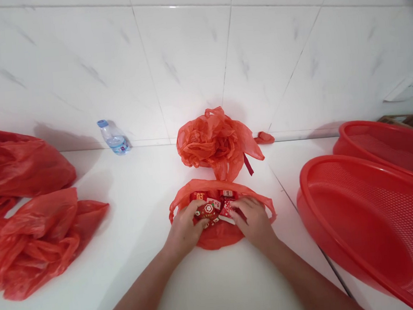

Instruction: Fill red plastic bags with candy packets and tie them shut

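An open red plastic bag (pixel 214 239) lies on the white table in front of me, holding several small red and white packets (pixel 214 202). My left hand (pixel 184 229) rests on the bag's left side, fingers curled around a red packet (pixel 206 210). My right hand (pixel 252 221) lies on the right side, fingers pressed on a red and white packet (pixel 227 210). Both hands are inside the bag's mouth.
A crumpled red bag (pixel 214 142) sits just behind, near the tiled wall. More red bags (pixel 28 223) pile up at the left. A small water bottle (pixel 114 138) lies by the wall. Two red mesh baskets (pixel 371 218) stand at the right.
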The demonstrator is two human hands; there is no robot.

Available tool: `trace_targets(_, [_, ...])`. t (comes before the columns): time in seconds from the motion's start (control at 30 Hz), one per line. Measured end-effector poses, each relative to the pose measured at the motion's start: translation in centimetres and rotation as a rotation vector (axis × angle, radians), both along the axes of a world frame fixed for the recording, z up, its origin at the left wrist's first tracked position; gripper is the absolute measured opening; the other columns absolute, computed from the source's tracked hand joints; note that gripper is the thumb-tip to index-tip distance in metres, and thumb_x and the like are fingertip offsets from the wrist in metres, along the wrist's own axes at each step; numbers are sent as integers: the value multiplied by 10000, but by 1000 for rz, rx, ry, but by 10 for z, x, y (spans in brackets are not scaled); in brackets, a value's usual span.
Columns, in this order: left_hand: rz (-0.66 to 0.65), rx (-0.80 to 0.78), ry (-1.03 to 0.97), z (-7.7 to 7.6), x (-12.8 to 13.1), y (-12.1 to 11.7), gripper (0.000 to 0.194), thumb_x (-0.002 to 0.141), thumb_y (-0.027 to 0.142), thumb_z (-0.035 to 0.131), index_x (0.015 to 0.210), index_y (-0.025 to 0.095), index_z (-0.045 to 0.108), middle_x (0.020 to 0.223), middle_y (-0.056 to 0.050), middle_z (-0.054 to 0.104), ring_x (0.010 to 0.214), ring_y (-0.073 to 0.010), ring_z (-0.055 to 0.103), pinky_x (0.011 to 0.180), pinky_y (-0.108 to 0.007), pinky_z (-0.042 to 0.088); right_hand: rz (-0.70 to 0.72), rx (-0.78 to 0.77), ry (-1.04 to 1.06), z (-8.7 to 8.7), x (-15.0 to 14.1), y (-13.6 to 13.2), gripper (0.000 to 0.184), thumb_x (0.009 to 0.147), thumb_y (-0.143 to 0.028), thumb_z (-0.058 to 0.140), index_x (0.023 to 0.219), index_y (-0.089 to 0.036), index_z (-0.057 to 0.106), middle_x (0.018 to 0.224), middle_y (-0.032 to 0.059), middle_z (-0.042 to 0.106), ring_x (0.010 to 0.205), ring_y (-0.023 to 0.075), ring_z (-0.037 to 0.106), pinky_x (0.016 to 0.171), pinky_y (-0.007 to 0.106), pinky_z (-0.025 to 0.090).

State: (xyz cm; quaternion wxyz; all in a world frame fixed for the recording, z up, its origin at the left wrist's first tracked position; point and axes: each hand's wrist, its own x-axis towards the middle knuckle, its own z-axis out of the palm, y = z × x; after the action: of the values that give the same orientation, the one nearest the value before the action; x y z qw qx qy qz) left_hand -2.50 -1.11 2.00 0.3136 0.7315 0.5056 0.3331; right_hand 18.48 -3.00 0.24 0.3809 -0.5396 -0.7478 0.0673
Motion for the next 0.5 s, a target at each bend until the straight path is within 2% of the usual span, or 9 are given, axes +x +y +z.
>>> trace_targets(0.17, [-54,99,196,-2,-2,1,365,760,115,522,1093,259,565,981,-20,656,867,-205,613,709,-315,482,-81,-86,-166,-10,3,1,488,727,-358,672,1170,-218,523,1143,92,602,1080,300,524,922,497,380])
trace_targets(0.33, [-33,139,240,-10,-2,1,436,753,117,552,1161,272,537,1015,-24,657,891,-213,619,739,-321,492,-71,-84,-167,-12,-1,2,482,722,-258,647,1180,-220,501,1101,92,609,1053,296,531,887,495,409])
trace_targets(0.43, [-35,197,241,-12,-1,2,502,757,122,571,1228,274,492,1094,-35,632,979,-223,596,821,-346,484,-76,-96,-99,-10,-3,0,490,710,-231,647,1174,-221,490,1107,90,587,1052,285,526,890,483,422])
trace_targets(0.5, [-44,282,235,-11,-1,2,480,771,133,573,1226,268,502,1150,-48,603,1055,-232,557,894,-372,454,-79,-88,-43,-9,-5,-2,497,703,-199,644,1172,-219,481,1132,94,558,1065,274,517,897,465,433])
